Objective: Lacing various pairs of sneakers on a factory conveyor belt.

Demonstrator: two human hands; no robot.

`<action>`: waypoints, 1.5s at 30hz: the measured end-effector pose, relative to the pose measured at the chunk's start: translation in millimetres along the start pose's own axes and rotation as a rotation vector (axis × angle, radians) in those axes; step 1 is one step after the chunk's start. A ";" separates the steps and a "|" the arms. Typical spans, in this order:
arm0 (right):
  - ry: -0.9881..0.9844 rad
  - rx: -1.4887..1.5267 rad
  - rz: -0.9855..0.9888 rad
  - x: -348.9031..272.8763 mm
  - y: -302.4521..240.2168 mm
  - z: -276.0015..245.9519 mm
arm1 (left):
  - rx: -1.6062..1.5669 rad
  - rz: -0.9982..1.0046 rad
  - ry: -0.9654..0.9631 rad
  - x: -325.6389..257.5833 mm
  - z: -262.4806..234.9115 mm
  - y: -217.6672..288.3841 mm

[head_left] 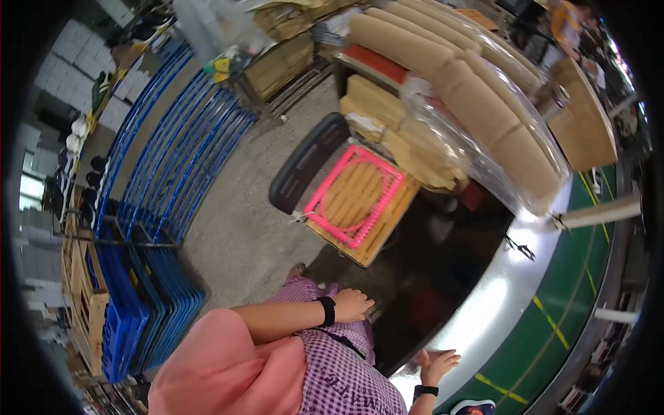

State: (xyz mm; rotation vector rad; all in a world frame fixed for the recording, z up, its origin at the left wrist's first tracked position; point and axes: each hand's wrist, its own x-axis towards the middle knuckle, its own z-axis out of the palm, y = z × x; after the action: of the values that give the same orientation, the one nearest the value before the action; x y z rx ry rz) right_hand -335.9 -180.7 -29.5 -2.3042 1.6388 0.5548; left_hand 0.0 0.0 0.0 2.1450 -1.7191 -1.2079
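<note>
My left hand (353, 306) hangs in front of my purple checked apron (349, 363), a black band on its wrist. Its fingers are loosely stretched, and nothing shows in them. At the inner edge of the shiny metal bench top (477, 311) is my right hand (437, 365), fingers apart and holding nothing; whether it touches the metal I cannot tell. Close by on the green conveyor belt side, a dark shoe (474, 407) with a light sole is cut off by the lower edge. A chair (304, 166) with a dark backrest stands ahead, a pink plastic frame (354, 238) on its slatted seat.
The green belt (553, 290) with yellow marks curves along the right. Long brown rolls (498, 117) wrapped in clear plastic lie beyond the chair, beside crumpled brown paper (408, 142). Blue metal racks (173, 138) stand at left. A person (567, 31) is at the far right.
</note>
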 end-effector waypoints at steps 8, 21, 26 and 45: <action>-0.195 0.177 0.272 -7.3 12.0 20.1 | -0.150 -0.165 0.149 -169.4 -24.3 -199.9; -0.551 0.307 0.061 -163.0 -415.9 139.8 | -0.185 -0.546 -0.141 -298.7 -89.0 -551.0; -0.566 0.377 0.181 -133.5 -483.2 113.4 | -0.118 -0.403 -0.310 -229.0 -128.0 -617.4; -0.496 1.072 0.300 48.2 -809.3 -173.7 | 0.394 -0.095 -0.626 153.5 -539.3 -786.5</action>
State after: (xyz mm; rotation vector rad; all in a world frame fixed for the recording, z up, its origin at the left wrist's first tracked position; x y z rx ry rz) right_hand 469.1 -27.2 96.2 -1.0645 1.4775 0.1750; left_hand 951.6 -61.6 -153.6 2.2172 -2.2798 -1.8502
